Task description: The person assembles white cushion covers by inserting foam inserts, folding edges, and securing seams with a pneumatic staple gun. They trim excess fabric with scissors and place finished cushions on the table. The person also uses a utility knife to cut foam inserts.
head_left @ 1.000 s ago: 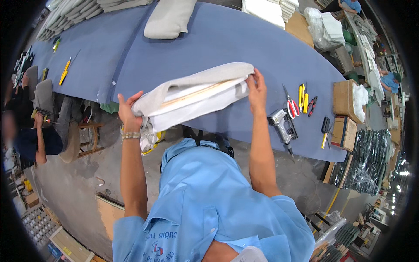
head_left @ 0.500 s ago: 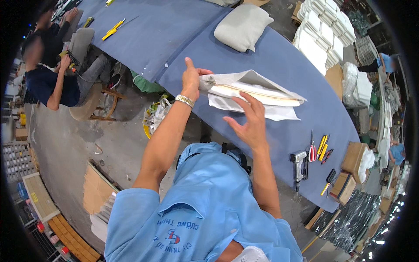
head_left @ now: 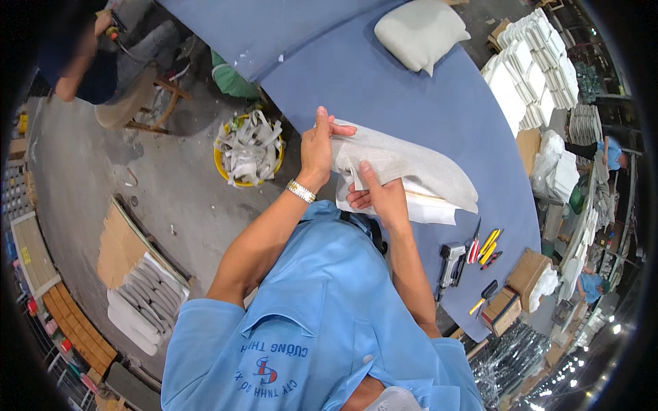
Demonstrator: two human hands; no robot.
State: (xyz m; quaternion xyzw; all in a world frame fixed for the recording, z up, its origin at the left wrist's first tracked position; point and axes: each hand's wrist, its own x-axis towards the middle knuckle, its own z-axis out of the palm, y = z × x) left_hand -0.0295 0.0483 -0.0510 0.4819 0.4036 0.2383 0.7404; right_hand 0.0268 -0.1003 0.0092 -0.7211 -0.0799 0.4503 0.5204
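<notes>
A padded piece in grey fabric [head_left: 418, 164] is held just above the near part of the blue-topped table. Along its open near side, white lining [head_left: 428, 211] and a thin tan strip show. My left hand [head_left: 317, 152] holds its left end, thumb and one finger stretched out, the other fingers partly hidden. On the near edge my right hand [head_left: 385, 198] pinches a fold of the fabric, thumb on top and fingers curled below. A finished-looking grey cushion [head_left: 418, 34] lies farther back on the table.
To the right on the table [head_left: 329, 75] lie a staple gun [head_left: 450, 264], red-handled pliers [head_left: 473, 250], yellow-handled tools [head_left: 489, 243] and a black brush-like tool [head_left: 485, 294]. A yellow basket of fabric scraps [head_left: 250, 151] stands on the floor. One person [head_left: 86, 65] sits at left.
My right hand has gone from open above the piece to pinching its fabric edge. The grey fabric now folds over the pale opening. The piece has come nearer and the view has shifted.
</notes>
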